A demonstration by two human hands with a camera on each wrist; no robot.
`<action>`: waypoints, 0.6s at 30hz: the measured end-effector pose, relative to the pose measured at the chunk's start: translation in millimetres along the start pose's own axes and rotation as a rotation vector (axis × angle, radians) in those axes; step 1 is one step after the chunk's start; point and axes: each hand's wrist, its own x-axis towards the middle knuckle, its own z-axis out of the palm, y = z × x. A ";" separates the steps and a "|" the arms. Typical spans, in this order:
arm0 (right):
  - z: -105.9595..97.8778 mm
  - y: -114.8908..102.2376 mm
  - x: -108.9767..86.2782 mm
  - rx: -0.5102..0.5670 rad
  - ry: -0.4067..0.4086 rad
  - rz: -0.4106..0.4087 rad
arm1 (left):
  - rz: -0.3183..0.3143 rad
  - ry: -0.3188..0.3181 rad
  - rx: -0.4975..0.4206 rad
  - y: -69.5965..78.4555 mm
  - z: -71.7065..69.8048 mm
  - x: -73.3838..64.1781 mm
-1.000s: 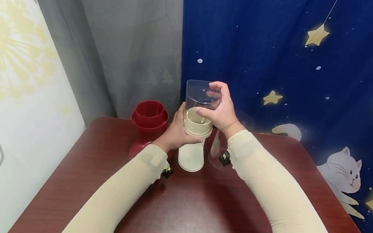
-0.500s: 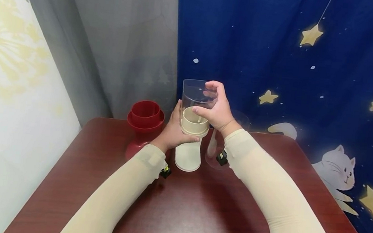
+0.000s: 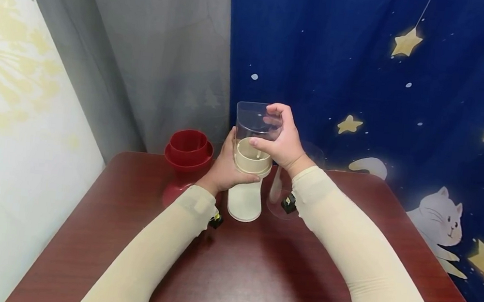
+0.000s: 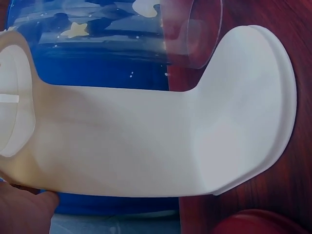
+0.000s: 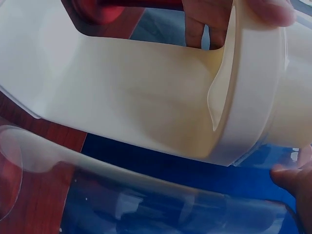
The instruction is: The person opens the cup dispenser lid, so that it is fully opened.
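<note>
A cream-white stand (image 3: 244, 202), with a ring at its top and a flat rounded foot, is upright in the head view's middle. My left hand (image 3: 223, 168) grips it just under the ring, thumb across the front. Over the ring sits a clear plastic container (image 3: 249, 117), its upper rim standing well above the ring. My right hand (image 3: 284, 138) holds this container from the right, thumb in front and fingers curled by the rim. In the right wrist view, fingers of the left hand (image 5: 202, 27) show behind the stand (image 5: 136, 97).
A red stand (image 3: 187, 155) of similar shape is to the left, partly hidden by my left forearm. Right of the white stand is a second clear container (image 3: 277, 188), partly behind my right wrist. All are at the back of the brown table (image 3: 231, 266), before blue and grey curtains.
The head view has shifted slightly, moving the scene a little left in the picture. Both hands keep their holds on the stand and container, with no clear movement between them.
</note>
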 end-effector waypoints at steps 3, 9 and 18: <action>-0.8 -1.2 -0.9 -0.011 -0.005 -0.005 | 0.037 -0.003 0.001 0.0 -0.7 2.4; -2.5 -1.5 -2.3 -0.021 -0.006 -0.013 | 0.057 -0.012 0.000 1.1 0.4 3.0; -3.7 4.3 5.4 0.033 0.016 -0.025 | -0.092 -0.003 0.099 2.5 0.5 0.4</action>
